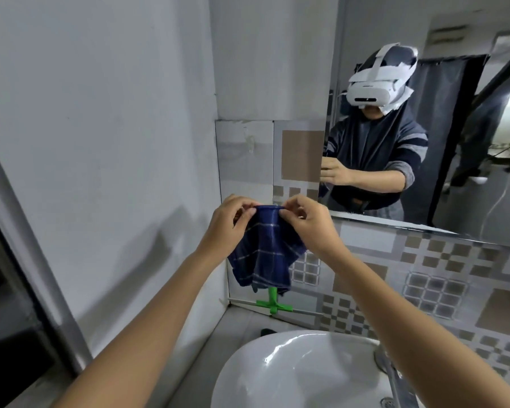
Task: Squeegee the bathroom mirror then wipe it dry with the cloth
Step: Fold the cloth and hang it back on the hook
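A dark blue checked cloth (pixel 264 254) hangs in front of the wall corner, held by its top edge. My left hand (pixel 228 228) pinches the left part of that edge and my right hand (pixel 309 225) pinches the right part, fingertips almost touching. The mirror (pixel 454 128) is on the wall at the upper right and reflects a person with a white headset. A green squeegee (pixel 273 303) stands against the tiled corner below the cloth, its upper part hidden by the cloth.
A white basin (pixel 292 372) sits below my arms with a chrome tap (pixel 390 366) at its right. Patterned tiles (pixel 424 278) cover the wall under the mirror. A plain grey wall (pixel 100 142) fills the left, with a dark frame (pixel 27 260) at the far left.
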Action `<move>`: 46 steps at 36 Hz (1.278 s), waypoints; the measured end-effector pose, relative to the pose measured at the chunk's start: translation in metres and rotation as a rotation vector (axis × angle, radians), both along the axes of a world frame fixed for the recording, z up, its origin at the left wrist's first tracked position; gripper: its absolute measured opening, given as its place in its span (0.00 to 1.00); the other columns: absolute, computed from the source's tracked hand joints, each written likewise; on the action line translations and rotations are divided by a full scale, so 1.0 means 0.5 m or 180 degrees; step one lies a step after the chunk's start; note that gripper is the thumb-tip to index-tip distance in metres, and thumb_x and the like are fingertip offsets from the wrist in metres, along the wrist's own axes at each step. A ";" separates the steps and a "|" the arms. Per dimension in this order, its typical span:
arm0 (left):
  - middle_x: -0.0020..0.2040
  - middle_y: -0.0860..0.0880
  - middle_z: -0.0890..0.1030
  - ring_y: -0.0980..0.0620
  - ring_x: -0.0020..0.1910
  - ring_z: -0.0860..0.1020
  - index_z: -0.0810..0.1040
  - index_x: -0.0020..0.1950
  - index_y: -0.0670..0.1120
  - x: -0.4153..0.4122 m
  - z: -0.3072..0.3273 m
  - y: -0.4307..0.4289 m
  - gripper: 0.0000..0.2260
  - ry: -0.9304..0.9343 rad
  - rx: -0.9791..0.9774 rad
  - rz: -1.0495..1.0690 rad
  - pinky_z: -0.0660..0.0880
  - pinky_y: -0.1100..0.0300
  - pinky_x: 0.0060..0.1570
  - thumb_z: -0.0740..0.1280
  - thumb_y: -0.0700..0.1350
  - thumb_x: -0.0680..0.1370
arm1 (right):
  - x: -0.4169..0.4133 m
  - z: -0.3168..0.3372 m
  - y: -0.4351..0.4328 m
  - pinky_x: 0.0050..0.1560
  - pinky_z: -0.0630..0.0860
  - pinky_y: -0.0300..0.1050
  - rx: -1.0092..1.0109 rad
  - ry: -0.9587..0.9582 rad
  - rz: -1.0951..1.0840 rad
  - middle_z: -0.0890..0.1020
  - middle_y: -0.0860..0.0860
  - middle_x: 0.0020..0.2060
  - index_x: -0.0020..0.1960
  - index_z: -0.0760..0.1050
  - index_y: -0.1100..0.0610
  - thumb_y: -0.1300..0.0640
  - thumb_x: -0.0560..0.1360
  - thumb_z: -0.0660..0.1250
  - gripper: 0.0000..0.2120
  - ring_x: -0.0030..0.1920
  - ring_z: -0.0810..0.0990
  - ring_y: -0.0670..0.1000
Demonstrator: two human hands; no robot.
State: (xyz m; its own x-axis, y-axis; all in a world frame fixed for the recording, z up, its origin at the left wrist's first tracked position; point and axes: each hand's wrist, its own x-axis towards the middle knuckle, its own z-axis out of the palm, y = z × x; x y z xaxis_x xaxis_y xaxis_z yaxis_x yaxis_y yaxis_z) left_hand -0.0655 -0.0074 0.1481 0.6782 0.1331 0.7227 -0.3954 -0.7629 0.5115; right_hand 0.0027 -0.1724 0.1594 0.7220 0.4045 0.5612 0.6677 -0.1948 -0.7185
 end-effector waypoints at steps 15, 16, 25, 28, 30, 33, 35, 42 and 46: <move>0.46 0.53 0.83 0.57 0.45 0.80 0.81 0.50 0.49 0.058 0.001 0.031 0.06 0.0195 -0.1200 -0.0361 0.75 0.66 0.47 0.69 0.41 0.74 | 0.073 0.087 0.028 0.39 0.69 0.29 -0.0443 -0.0743 -0.0428 0.79 0.52 0.41 0.44 0.78 0.61 0.64 0.74 0.67 0.02 0.40 0.76 0.49; 0.46 0.54 0.83 0.58 0.45 0.80 0.81 0.48 0.50 0.068 0.016 0.042 0.06 0.0114 -0.1215 -0.0331 0.75 0.68 0.47 0.69 0.41 0.74 | 0.082 0.096 0.035 0.39 0.69 0.29 -0.0469 -0.0807 -0.0462 0.79 0.53 0.42 0.45 0.78 0.61 0.64 0.74 0.67 0.02 0.41 0.76 0.49; 0.45 0.54 0.81 0.59 0.46 0.77 0.82 0.50 0.46 0.188 0.186 0.125 0.06 -0.0677 -0.0750 0.0283 0.71 0.73 0.47 0.66 0.41 0.76 | 0.160 0.229 0.149 0.40 0.66 0.23 0.0103 -0.1268 -0.0876 0.76 0.50 0.40 0.45 0.79 0.62 0.65 0.75 0.65 0.04 0.38 0.72 0.45; 0.47 0.52 0.82 0.58 0.45 0.77 0.82 0.50 0.45 0.226 0.231 0.147 0.07 -0.0904 -0.0743 0.0423 0.71 0.74 0.46 0.64 0.40 0.76 | 0.183 0.267 0.190 0.42 0.71 0.37 0.0222 -0.1388 -0.1000 0.77 0.51 0.41 0.45 0.78 0.62 0.65 0.75 0.64 0.05 0.40 0.75 0.50; 0.47 0.50 0.81 0.57 0.45 0.77 0.81 0.51 0.44 0.248 0.249 0.156 0.08 -0.0997 -0.0789 0.0477 0.69 0.77 0.45 0.64 0.38 0.76 | 0.198 0.279 0.213 0.42 0.75 0.45 0.0198 -0.1440 -0.1119 0.78 0.53 0.43 0.45 0.78 0.63 0.65 0.76 0.63 0.06 0.41 0.76 0.53; 0.47 0.49 0.81 0.56 0.45 0.76 0.81 0.51 0.43 0.275 0.255 0.170 0.09 -0.0995 -0.0737 0.0528 0.67 0.79 0.45 0.63 0.37 0.76 | 0.217 0.275 0.234 0.40 0.77 0.51 0.0039 -0.1521 -0.1298 0.77 0.55 0.43 0.44 0.78 0.64 0.64 0.76 0.61 0.07 0.39 0.76 0.55; 0.45 0.50 0.81 0.59 0.42 0.76 0.81 0.50 0.43 0.286 0.249 0.176 0.09 -0.0973 -0.0712 0.0500 0.67 0.80 0.43 0.63 0.36 0.76 | 0.226 0.264 0.240 0.39 0.77 0.53 -0.0047 -0.1641 -0.1354 0.77 0.56 0.43 0.44 0.78 0.65 0.65 0.76 0.60 0.08 0.38 0.76 0.57; 0.44 0.51 0.82 0.59 0.43 0.78 0.82 0.49 0.44 0.296 0.203 0.186 0.11 -0.0949 -0.0877 0.0329 0.72 0.75 0.45 0.63 0.33 0.74 | 0.228 0.217 0.239 0.36 0.76 0.53 -0.0254 -0.1802 -0.1368 0.77 0.56 0.43 0.43 0.77 0.65 0.65 0.77 0.58 0.10 0.39 0.75 0.57; 0.42 0.51 0.82 0.56 0.42 0.79 0.82 0.48 0.43 0.297 0.187 0.190 0.08 -0.0834 -0.1015 0.0349 0.71 0.76 0.44 0.66 0.34 0.74 | 0.226 0.194 0.239 0.36 0.74 0.52 -0.0114 -0.1656 -0.1360 0.77 0.56 0.42 0.43 0.77 0.65 0.64 0.76 0.59 0.09 0.38 0.75 0.58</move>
State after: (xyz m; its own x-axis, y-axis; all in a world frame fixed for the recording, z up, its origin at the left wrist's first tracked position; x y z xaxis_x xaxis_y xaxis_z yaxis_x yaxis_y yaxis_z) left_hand 0.0829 0.0874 0.2418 0.4465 0.4390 0.7797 -0.4687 -0.6275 0.6217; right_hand 0.1158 -0.0529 0.2563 0.4621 0.1683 0.8707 0.7840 -0.5364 -0.3124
